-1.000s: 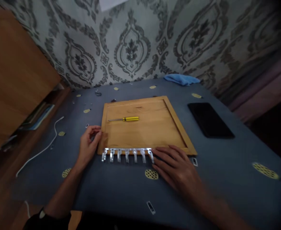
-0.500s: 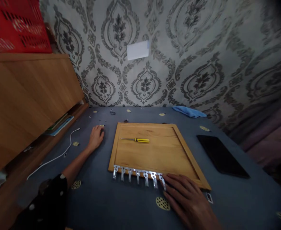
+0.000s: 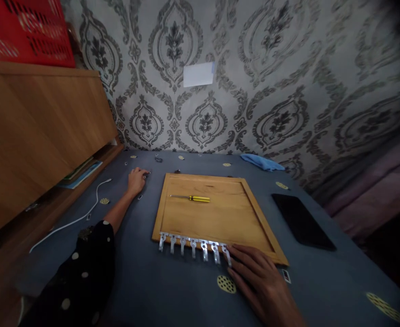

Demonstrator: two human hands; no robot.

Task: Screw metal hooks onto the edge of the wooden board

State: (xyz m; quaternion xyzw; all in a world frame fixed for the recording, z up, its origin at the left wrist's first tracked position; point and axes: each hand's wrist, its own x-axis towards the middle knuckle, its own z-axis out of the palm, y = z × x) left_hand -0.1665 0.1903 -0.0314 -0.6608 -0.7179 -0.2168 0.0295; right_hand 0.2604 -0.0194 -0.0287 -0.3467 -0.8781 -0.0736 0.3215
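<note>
1. The board (image 3: 206, 222) lies mid-desk (image 3: 145, 281), with the screwdriver (image 3: 199, 199) on its far half, left of centre.
2. Along the board's near edge runs the hook rail (image 3: 193, 245), its right end touched by the right hand (image 3: 257, 274).
3. The left hand (image 3: 136, 180) is left of the board's far-left corner.
4. Right of the board: the tablet (image 3: 302, 221); behind that, the cloth (image 3: 263, 162).
5. Far left: the cabinet (image 3: 43, 122), the basket (image 3: 43, 32) on top; the cable (image 3: 73, 222) lies between cabinet and board.
6. Behind everything: the wall (image 3: 204, 109).

Glossy metal hook rail (image 3: 193, 244); smooth wooden board (image 3: 216, 218).
</note>
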